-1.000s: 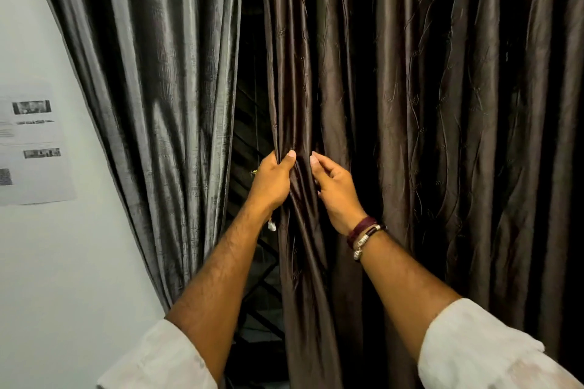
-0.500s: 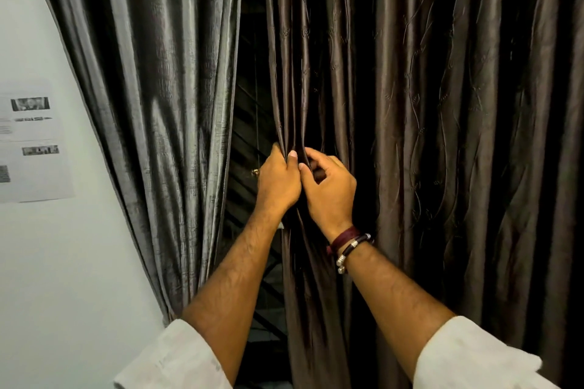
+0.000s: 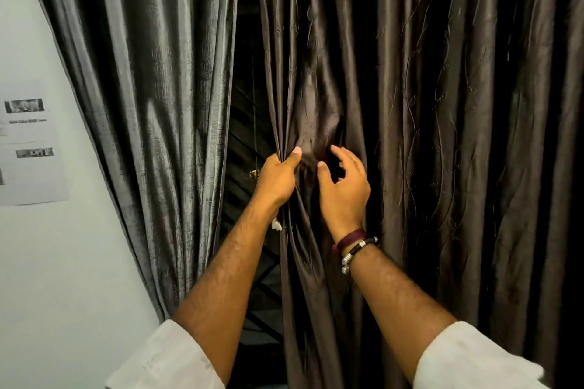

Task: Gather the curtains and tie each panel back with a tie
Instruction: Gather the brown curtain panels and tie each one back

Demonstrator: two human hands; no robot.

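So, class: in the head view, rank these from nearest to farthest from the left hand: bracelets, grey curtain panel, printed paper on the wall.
From the left hand:
1. Bracelets, on the right wrist.
2. Grey curtain panel, to the left.
3. Printed paper, far left on the wall.

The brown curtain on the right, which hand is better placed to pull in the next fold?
Probably the right hand. Its fingers are spread and hold nothing, next to the loose folds of the brown curtain. The left hand grips the gathered edge, so letting go would likely undo the bunch.
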